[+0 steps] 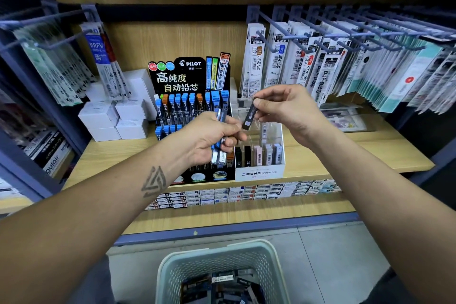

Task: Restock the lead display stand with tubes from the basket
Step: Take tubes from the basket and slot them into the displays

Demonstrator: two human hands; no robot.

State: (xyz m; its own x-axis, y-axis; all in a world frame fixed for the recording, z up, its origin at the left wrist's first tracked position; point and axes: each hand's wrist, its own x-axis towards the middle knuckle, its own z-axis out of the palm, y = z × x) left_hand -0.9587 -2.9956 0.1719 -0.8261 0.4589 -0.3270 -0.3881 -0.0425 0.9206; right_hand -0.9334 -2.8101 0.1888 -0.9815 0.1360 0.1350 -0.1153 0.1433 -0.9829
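Observation:
The black Pilot lead display stand (190,79) stands on the wooden shelf, its rows holding several blue- and orange-capped tubes. In front of the stand, my left hand (209,136) grips a bundle of lead tubes (218,155) with blue and silver ends. My right hand (283,108) pinches a single black lead tube (249,117) by its top end, tilted, above the white Mono display box (259,173). The pale green basket (217,256) sits on the floor below, with several more tubes inside.
White boxes (116,118) are stacked left of the stand. Refill packs hang on hooks to the right (320,66) and left (61,69). Small boxes (246,192) line the lower shelf. A clear tray (345,118) lies at the right of the shelf.

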